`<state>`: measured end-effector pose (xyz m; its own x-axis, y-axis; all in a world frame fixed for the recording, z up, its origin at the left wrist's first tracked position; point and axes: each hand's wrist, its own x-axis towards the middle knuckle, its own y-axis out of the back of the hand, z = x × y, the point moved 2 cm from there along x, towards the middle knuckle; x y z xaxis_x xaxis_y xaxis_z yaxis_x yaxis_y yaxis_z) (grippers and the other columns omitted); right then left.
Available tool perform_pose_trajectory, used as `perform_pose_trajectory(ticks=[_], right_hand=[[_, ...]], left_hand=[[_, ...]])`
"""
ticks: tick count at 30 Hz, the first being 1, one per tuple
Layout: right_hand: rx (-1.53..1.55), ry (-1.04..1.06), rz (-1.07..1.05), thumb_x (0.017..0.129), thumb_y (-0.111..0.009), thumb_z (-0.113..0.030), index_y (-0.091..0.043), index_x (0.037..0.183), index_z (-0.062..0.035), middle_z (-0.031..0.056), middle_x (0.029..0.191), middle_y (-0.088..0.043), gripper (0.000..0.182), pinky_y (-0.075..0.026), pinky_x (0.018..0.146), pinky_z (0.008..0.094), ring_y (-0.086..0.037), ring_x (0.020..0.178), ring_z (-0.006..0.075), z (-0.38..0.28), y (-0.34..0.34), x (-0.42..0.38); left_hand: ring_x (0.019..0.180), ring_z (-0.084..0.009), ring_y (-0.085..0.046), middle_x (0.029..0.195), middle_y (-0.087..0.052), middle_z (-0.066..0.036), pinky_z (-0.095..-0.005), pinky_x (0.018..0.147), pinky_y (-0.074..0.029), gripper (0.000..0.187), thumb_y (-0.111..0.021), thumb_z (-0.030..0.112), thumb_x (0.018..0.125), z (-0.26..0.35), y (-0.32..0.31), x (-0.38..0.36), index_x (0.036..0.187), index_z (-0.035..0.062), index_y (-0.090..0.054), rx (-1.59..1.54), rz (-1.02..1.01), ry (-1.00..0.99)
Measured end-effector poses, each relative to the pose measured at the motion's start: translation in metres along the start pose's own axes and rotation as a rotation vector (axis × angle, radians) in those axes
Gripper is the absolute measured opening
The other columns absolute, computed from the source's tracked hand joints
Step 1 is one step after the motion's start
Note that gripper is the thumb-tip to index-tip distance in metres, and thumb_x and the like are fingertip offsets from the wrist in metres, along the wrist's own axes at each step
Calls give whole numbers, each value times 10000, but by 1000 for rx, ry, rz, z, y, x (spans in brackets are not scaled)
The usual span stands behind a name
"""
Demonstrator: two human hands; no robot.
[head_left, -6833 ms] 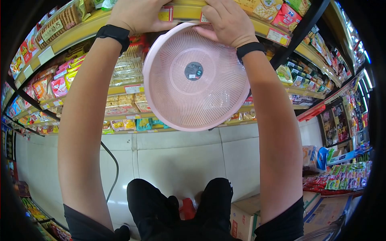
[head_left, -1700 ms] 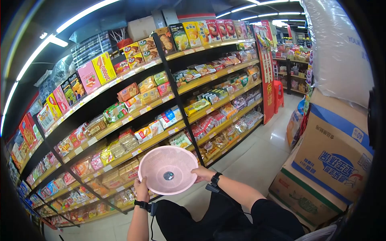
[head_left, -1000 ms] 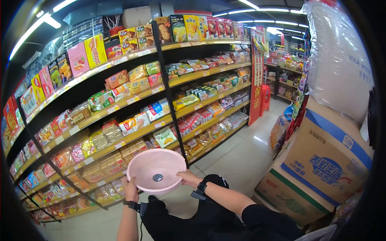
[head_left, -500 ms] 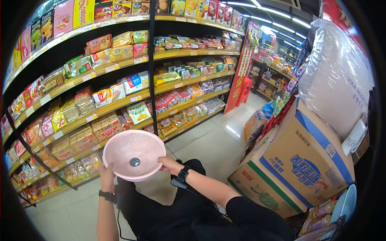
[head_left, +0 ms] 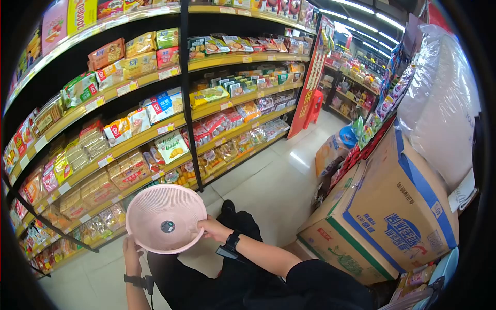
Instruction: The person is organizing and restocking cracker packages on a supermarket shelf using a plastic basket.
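Observation:
A round pink plastic basket (head_left: 150, 206) with slotted sides is held in front of my body, tilted so its inside faces me. Only a dark round label (head_left: 167, 227) shows at its bottom. My left hand (head_left: 133, 253) grips the rim at the lower left, and my right hand (head_left: 215, 229) grips the rim on the right side, thumb on the inside. Both wrists wear black bands, and a small dark device (head_left: 227, 252) hangs at the right one. The basket hides part of the lower shelves.
Shelves (head_left: 137, 135) with packaged biscuits and snacks run along the left and ahead. On the right stand large cardboard boxes (head_left: 382, 206) under a plastic-wrapped bundle (head_left: 439, 103). A tiled aisle (head_left: 268, 191) leads past a red stool (head_left: 313, 109) to more shelving.
The basket and both hands have shifted slightly down and left in view. The view has turned a little, and a shoe now shows beyond the basket. Both hands keep their hold.

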<state>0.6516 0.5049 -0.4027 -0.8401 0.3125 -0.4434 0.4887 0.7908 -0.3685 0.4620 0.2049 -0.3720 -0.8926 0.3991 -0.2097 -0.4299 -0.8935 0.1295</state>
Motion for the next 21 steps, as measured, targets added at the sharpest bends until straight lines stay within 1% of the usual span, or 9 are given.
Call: perform_pose_trajectory(ticks=[1,3,5,7,10,16,17,19,21], right_hand=[[37,-1,22,884,-650,-146,-454,1505,-93,103,1368,-617,654,-569,939,435,-659,1179,236,4,1,3],[55,4,43,890,-643,-132,-461,1499,-78,112,1369,-621,638,-573,945,444,-661,1190,244,2,10,0],[68,25,75,901,-645,-122,-467,1490,-41,127,1353,-635,621,-578,967,448,-668,1197,258,-5,12,-2],[85,29,45,912,-644,-104,-466,1486,-20,127,1334,-644,607,-585,965,433,-678,1178,248,0,13,2],[161,108,47,922,-611,-28,-479,1476,-33,126,1327,-647,570,-593,952,410,-676,1177,237,2,29,1],[179,99,94,935,-612,-65,-485,1463,-21,124,1349,-643,545,-557,1004,422,-670,1181,242,-18,32,-15],[168,115,66,946,-613,-111,-480,1469,-19,123,1370,-637,548,-543,1014,405,-671,1178,233,-24,33,-16],[189,94,56,940,-592,-16,-494,1449,-24,143,1376,-619,519,-558,1016,458,-648,1222,276,-38,43,-19],[188,100,48,952,-585,-26,-481,1462,-22,146,1392,-611,520,-552,1027,458,-644,1231,278,-53,31,-11]], left_hand=[[895,-132,-606,1031,-648,-4,-315,750,-482,403,-482,495,1051,-4,7,6,1171,126,-591,35,11,19],[879,-171,-622,987,-659,-42,-337,750,-498,382,-571,451,1028,-37,25,23,1088,75,-602,106,-12,-3],[830,-213,-629,912,-659,-89,-363,754,-521,331,-663,347,988,-73,43,43,1001,23,-595,655,-35,-310],[845,-279,-669,915,-687,-151,-395,795,-551,371,-749,300,918,-84,53,43,1030,-27,-614,658,1,-248],[988,-355,-712,1050,-730,-225,-427,853,-570,590,-799,384,843,-105,57,32,1196,-64,-648,953,-233,3],[1023,-400,-705,1035,-741,-227,-459,896,-560,327,-704,278,857,-131,38,23,1017,-7,-715,1027,-430,-53],[1023,-400,-705,1035,-741,-227,-459,896,-560,327,-704,278,857,-132,39,22,1017,-7,-715,1027,-419,-43],[1017,-424,-696,1029,-733,-239,-468,887,-560,267,-643,210,880,-110,34,16,1027,-4,-705,1043,-448,-62],[1022,-448,-684,1036,-730,-235,-490,891,-550,296,-570,259,932,-95,43,17,1081,34,-692,1095,-531,-69]])
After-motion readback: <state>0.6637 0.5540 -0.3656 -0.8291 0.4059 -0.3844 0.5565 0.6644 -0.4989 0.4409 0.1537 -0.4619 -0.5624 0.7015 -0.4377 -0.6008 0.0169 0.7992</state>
